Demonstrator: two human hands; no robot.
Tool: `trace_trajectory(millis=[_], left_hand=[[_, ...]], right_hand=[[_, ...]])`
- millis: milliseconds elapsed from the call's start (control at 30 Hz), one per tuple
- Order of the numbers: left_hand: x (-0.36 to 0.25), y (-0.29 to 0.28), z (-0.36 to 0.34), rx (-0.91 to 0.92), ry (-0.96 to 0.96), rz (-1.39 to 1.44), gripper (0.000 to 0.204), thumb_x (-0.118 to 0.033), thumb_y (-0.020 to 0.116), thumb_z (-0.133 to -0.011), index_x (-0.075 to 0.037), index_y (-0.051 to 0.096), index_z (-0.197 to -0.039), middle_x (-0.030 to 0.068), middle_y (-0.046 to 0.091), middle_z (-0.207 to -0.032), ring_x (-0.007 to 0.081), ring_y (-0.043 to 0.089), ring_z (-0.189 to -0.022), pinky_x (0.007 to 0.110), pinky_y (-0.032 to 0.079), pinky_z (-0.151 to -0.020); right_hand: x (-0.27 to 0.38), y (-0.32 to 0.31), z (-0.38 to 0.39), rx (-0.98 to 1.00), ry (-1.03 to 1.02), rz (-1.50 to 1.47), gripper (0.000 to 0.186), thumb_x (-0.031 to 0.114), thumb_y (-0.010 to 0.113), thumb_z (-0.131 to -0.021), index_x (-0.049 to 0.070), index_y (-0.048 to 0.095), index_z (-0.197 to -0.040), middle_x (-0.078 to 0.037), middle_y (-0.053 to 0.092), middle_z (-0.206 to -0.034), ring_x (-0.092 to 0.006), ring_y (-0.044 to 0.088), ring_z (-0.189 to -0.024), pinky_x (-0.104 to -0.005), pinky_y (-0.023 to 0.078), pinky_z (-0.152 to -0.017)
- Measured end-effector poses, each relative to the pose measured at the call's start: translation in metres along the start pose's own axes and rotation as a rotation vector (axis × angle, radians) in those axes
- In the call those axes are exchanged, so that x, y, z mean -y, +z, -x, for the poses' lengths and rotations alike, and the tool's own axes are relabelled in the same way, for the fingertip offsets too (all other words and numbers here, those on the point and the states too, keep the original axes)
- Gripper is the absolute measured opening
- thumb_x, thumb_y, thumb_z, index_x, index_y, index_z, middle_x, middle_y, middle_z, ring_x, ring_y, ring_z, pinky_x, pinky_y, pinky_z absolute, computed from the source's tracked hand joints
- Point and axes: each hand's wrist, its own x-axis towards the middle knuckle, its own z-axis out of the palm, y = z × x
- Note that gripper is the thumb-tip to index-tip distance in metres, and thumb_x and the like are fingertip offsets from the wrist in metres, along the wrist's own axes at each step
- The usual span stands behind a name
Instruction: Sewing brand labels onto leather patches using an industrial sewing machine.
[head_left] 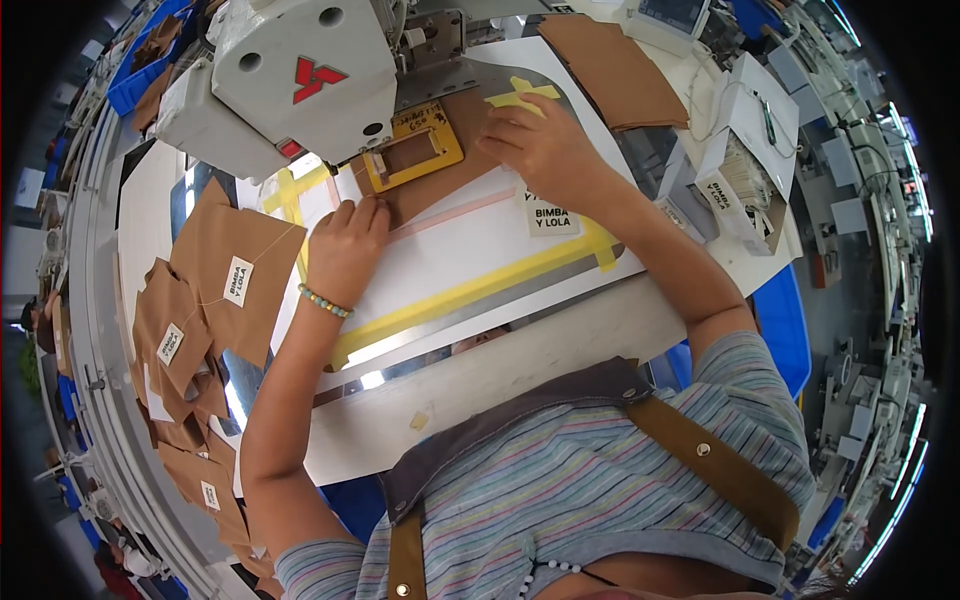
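Note:
Under the head of a white sewing machine lies a brown fabric piece. A yellow frame-shaped clamp rests on top of it. My left hand, with a beaded bracelet at the wrist, has its fingers drawn together at the piece's near left corner, just in front of the clamp. My right hand lies over the piece's right end, fingers bent and slightly apart, touching the fabric beside a strip of yellow tape. White printed labels lie partly under my right wrist.
Brown pieces with white labels joined by thread hang in a heap at the left. A stack of brown pieces lies at the back right, near an open white box of labels. Yellow tape edges the white work sheet. A blue bin stands right.

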Motion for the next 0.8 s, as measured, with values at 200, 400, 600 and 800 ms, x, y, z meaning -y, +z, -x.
trace_trajectory(millis=[200,400,600,800], left_hand=[[0.003,-0.015,0.033,0.055,-0.101,-0.114,0.039,-0.008,0.069,-0.086,-0.002,0.076,-0.124,0.008,0.073,-0.127,0.024,0.067,-0.113,0.037,0.06,-0.089],[-0.031,-0.047,0.038,0.115,-0.293,0.196,0.053,-0.011,0.074,-0.096,-0.004,0.064,-0.148,0.0079,0.065,-0.154,0.037,0.053,-0.146,0.049,0.047,-0.119],[-0.029,-0.037,0.054,0.146,-0.294,0.25,0.061,-0.014,0.076,-0.096,-0.006,0.059,-0.155,0.0083,0.057,-0.163,0.0403,0.048,-0.151,0.051,0.043,-0.121],[-0.036,-0.047,0.048,0.085,-0.288,0.287,0.06,-0.012,0.075,-0.096,-0.006,0.06,-0.154,0.0084,0.062,-0.158,0.041,0.048,-0.151,0.051,0.043,-0.12]], right_hand=[[0.028,-0.001,0.018,0.323,0.105,-0.059,0.055,0.042,0.058,-0.11,0.009,0.061,-0.154,-0.008,0.054,-0.164,-0.0261,0.035,-0.161,-0.0577,0.023,-0.133],[0.032,-0.014,0.034,0.395,0.149,-0.123,0.069,0.058,0.045,-0.113,0.007,0.057,-0.158,-0.006,0.047,-0.17,-0.028,0.03,-0.163,-0.0605,0.016,-0.134],[0.038,-0.025,0.031,0.512,0.182,-0.17,0.066,0.05,0.05,-0.113,0.009,0.048,-0.164,-0.006,0.04,-0.175,-0.028,0.024,-0.166,-0.0584,0.011,-0.136],[0.021,-0.028,0.037,0.319,0.18,-0.237,0.064,0.05,0.051,-0.112,0.011,0.051,-0.163,-0.006,0.042,-0.174,-0.03,0.023,-0.166,-0.058,0.011,-0.136]])
